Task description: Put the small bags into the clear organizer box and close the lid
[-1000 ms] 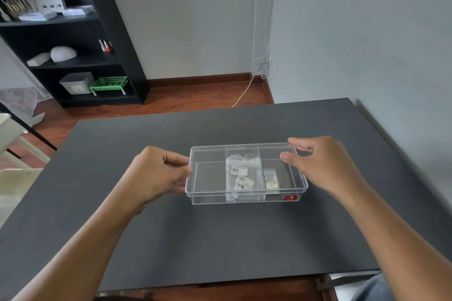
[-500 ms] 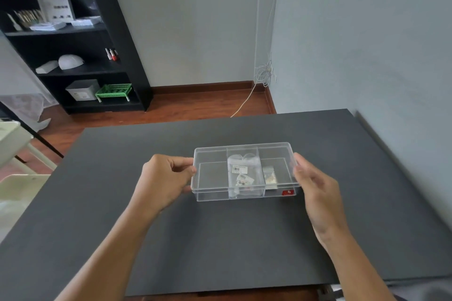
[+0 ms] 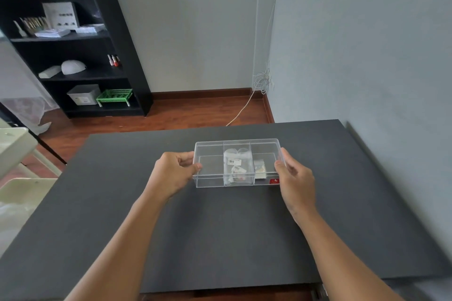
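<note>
The clear organizer box (image 3: 210, 168) rests on the black table (image 3: 220, 227) with its lid down on top. Through the lid I see small bags (image 3: 236, 168) in the middle compartment and a smaller bag (image 3: 259, 168) in the right one. The left compartment looks empty. My left hand (image 3: 175, 173) grips the box's left end, thumb and fingers pinched on the edge. My right hand (image 3: 294, 179) holds the right end, fingers along the side wall near a red sticker (image 3: 274, 181).
A black shelf unit (image 3: 73, 51) with a green basket (image 3: 113, 96) and a white bin stands at the far left on the wooden floor. A grey wall runs along the table's right edge. A pale chair (image 3: 22, 193) stands left of the table.
My right hand has dropped from the top of the lid to the box's right end. The view has tilted upward, and the box now sits a little farther from me.
</note>
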